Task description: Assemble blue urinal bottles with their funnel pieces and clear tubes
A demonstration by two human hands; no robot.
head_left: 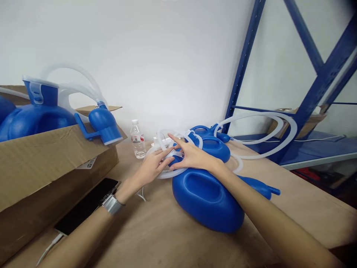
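A blue plastic jug (208, 199), which looks like a urinal bottle, lies on the table with its handle recess facing up and its neck pointing away from me. At the neck, the fingers of my left hand (156, 162) are closed on the whitish lid (169, 153). My right hand (195, 154) curves round the neck from the other side, thumb below and index finger stretched out above. Part of the neck and lid is hidden behind the fingers. A clear hose (170, 175) loops on the table beyond my hands.
At left, a cardboard box (55, 160) holds more blue jugs with hoses and a blue funnel piece (104, 124). Beside it lie a phone (86, 204) on a cable and a water bottle (138, 143). Further blue jugs (214, 149) stand behind; a blue metal rack (242, 63) is at right.
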